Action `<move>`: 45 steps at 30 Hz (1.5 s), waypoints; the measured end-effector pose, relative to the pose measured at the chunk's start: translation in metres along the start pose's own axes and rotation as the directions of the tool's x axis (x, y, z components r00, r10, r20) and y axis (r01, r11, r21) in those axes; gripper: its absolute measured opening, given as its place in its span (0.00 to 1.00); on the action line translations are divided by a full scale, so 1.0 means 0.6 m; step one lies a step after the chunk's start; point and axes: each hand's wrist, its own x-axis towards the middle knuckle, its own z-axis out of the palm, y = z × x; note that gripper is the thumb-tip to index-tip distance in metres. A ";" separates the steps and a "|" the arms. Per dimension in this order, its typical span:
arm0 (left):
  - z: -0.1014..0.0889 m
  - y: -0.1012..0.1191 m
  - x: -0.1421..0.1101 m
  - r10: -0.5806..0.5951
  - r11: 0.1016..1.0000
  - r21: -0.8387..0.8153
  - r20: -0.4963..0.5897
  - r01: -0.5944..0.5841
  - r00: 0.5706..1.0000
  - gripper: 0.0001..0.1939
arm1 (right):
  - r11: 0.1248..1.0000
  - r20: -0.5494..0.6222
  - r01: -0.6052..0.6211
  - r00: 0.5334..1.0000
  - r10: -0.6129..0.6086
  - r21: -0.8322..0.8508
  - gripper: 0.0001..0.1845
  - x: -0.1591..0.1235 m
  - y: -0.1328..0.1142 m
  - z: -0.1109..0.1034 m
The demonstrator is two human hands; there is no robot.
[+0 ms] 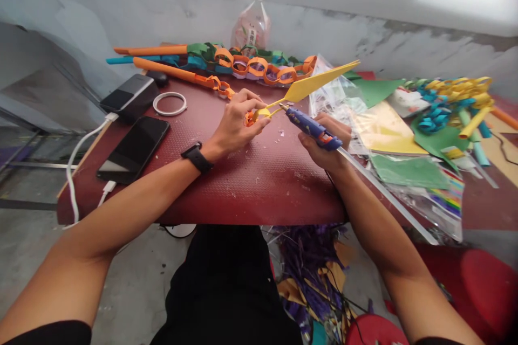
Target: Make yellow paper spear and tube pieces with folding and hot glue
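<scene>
Paper (319, 82) is jutting over the table (243, 194), its curled yellow end being pinched fast in the left hand (238, 123). The right hand (328, 155) is clasping a glue gun (308, 124), wrapping round it, its nozzle (283, 107) sitting near the paper.

Pinches a yellow paper strip (318, 83) in the left hand (237, 121). Grips a blue glue gun (309, 125) in the right hand (327, 157), with its nozzle (284, 108) at the strip's narrow part, perhaps touching. Has a phone (133, 150) left of the left hand, an orange paper chain (257, 67) beyond both hands, and green paper (400, 170) right of the right hand.
</scene>
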 end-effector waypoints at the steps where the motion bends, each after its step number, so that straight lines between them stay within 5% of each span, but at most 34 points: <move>1: 0.000 0.000 0.000 0.003 1.000 0.006 0.000 -0.003 1.000 0.08 | 1.000 0.005 -0.011 1.000 0.011 -0.012 0.15 -0.001 0.002 0.001; 26: 0.006 -0.002 -0.003 0.041 0.998 0.049 0.004 -0.041 0.999 0.11 | 0.970 -0.001 0.124 0.992 -0.127 -0.210 0.22 -0.002 -0.016 0.004; 45: 0.000 -0.002 0.000 -0.030 1.000 0.007 -0.008 0.030 1.000 0.10 | 0.989 -0.088 -0.036 0.996 0.024 -0.140 0.25 -0.012 0.001 -0.002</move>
